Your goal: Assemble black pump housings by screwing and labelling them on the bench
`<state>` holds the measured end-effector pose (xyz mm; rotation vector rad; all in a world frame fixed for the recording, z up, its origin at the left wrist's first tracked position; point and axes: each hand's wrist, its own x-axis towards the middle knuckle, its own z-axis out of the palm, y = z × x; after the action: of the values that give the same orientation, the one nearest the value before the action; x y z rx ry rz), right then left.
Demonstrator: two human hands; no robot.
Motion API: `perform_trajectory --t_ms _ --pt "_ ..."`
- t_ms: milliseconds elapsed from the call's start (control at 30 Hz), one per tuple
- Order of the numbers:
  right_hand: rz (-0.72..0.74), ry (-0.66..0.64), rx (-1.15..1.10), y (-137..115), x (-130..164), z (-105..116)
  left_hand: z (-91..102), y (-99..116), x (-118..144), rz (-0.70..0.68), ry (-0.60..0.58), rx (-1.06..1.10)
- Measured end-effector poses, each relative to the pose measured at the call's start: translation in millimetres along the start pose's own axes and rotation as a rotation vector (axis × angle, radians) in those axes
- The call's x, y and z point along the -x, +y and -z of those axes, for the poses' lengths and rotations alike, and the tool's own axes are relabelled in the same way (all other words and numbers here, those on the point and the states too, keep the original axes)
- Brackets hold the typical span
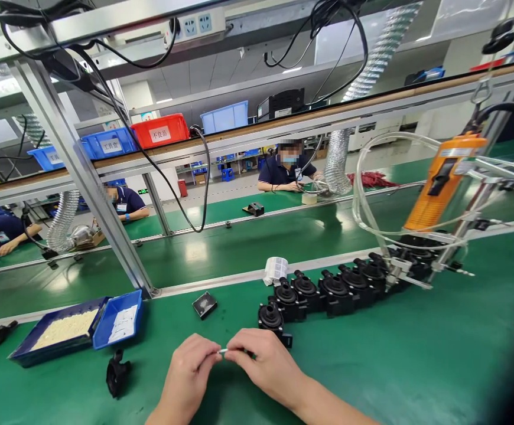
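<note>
My left hand (189,367) and my right hand (263,363) meet low over the green bench, both closed in a pinch. Between their fingertips runs a thin white piece (223,351), small and stick-like; its kind is too small to make out. Just beyond my right hand sits a black pump-like housing (270,317), the nearest of a row of several such housings (334,286) stretching to the right. A single black part (117,373) lies on the bench to the left of my left hand.
At left stand a dark blue tray (22,354) of cream-coloured pieces and a blue bin (138,313) with white packets. A small black block (204,305) and a label roll (276,270) lie ahead. An orange electric tool (443,180) hangs at right. Co-workers (283,168) sit across.
</note>
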<state>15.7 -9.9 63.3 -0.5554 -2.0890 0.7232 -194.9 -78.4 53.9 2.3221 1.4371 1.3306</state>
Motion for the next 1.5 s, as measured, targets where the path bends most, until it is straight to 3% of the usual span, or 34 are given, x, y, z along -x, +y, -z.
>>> perform_trajectory --t_ms 133,233,333,400,467,567,633,767,900,1000,1100,1200,1267,1333,1500 --pt "-0.301 -0.054 -0.211 -4 -1 -7 -3.3 8 -4 0.075 -0.04 0.019" --pt "-0.416 -0.129 -0.433 0 -2 -15 13.5 12 -11 0.093 -0.105 0.019" --pt "-0.528 -0.111 -0.618 7 -2 -26 62.7 5 -2 0.266 -0.183 -0.14" --pt "-0.56 -0.047 -0.661 10 -2 -30 105.6 -11 14 0.491 -0.134 -0.377" --pt "-0.563 0.001 -0.675 12 -2 -32 143.2 -32 31 0.722 -0.17 -0.531" --pt "-0.564 0.021 -0.681 15 -3 -33 168.6 -52 42 0.909 -0.286 -0.458" --pt "-0.569 0.02 -0.678 16 -3 -33 161.7 -51 36 0.891 -0.318 -0.392" --pt "-0.574 0.014 -0.672 17 -2 -32 115.4 -34 12 0.747 -0.317 -0.225" --pt "-0.517 0.022 -0.648 9 0 -29 61.9 -23 0 0.687 -0.136 0.168" --pt "-0.44 0.014 -0.659 -1 1 -27 25.4 -16 0 0.732 -0.053 0.329" --pt "-0.404 0.007 -0.687 -7 3 -27 -0.8 -6 1 0.925 0.042 0.717" --pt "-0.409 0.038 -0.685 -7 2 -27 -9.0 5 0 1.075 0.166 1.154" --pt "-0.42 0.067 -0.674 -6 2 -26 -5.5 10 -1 1.064 0.215 1.269" --pt "-0.432 0.089 -0.662 -4 1 -25 1.1 13 -1 0.999 0.215 1.32" --pt "-0.442 0.091 -0.643 -3 1 -23 10.6 13 3 0.772 0.073 1.23"
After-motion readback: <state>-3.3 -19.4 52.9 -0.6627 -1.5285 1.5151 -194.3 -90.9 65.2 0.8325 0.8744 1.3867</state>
